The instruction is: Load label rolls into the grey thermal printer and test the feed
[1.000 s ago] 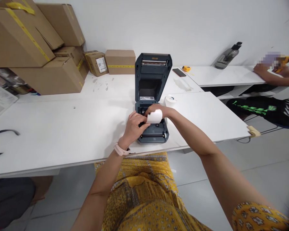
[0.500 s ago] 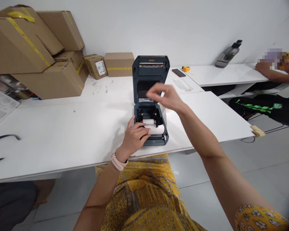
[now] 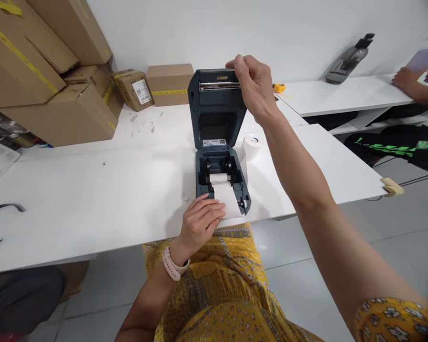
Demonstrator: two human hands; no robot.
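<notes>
Printer (image 3: 218, 164): paper (image 3: 227, 198), curled before, now lies over its front, so threading looks nearly done; left hand (image 3: 201, 218) flat on it, right hand (image 3: 256, 85) now holding the lid (image 3: 217, 105)

I am seeing bright, even light, a soft shadow falling on the tabletop (image 3: 128, 190) left of the printer (image 3: 219, 151). My wide lens is slanting the bottle (image 3: 346, 62) and dimming the right corners; pixelation is masking a far-right patch.
</notes>
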